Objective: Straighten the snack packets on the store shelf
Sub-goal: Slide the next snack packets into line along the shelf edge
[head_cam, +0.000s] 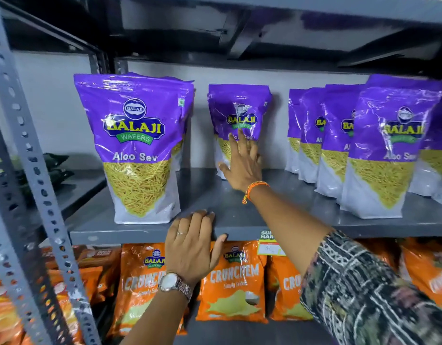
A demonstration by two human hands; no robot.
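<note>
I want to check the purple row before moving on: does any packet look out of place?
Yes. The middle packet stands alone far back near the wall, while the left packet and right group sit nearer the shelf edge. The right hand rests open against it; the left hand rests on the shelf edge.

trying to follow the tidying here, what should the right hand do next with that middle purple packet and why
Probably draw the middle purple packet forward to the shelf edge: the right hand lies flat on its front, and it stands further back than the left packet.
</note>
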